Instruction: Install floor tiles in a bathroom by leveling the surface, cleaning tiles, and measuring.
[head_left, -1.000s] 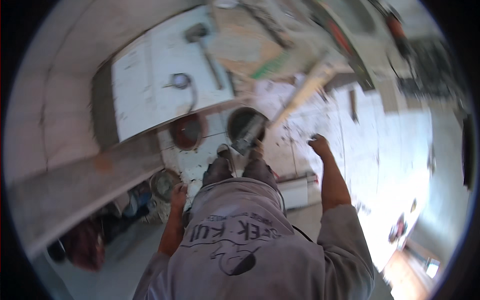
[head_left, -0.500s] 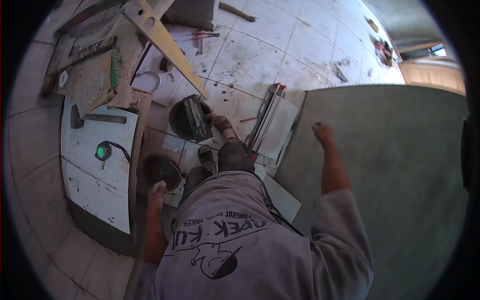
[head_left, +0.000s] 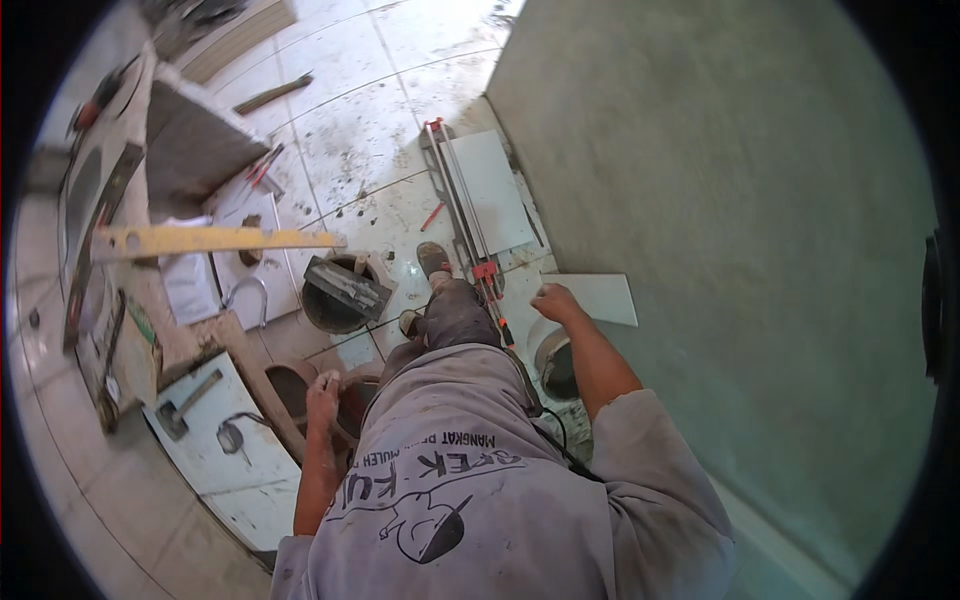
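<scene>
My left hand (head_left: 322, 397) hangs low beside my shirt, its fingers curled with nothing visible in them. It is nearest to a round reddish-brown bucket (head_left: 356, 405) that my body partly hides. My right hand (head_left: 557, 302), loosely closed and showing nothing in it, is held out in front of a white tile (head_left: 603, 298) at the wall's foot. Just below that hand stands a pale bucket (head_left: 550, 352) with a dark inside. Farther forward, a manual tile cutter (head_left: 460, 195) with red ends lies on the floor beside my foot.
A plastering trowel (head_left: 347, 287) rests across a dark bucket (head_left: 318, 314). From the cluttered ledge at left a yellow bar with holes (head_left: 220, 240) juts out. A hammer (head_left: 184, 408) and a small corded device (head_left: 232, 436) lie on white tiles. A grey-green wall (head_left: 720, 200) rises at right.
My view has turned right, so the wall fills more of it. My right hand has come lower and closer to my body; the pale bucket beneath it now shows.
</scene>
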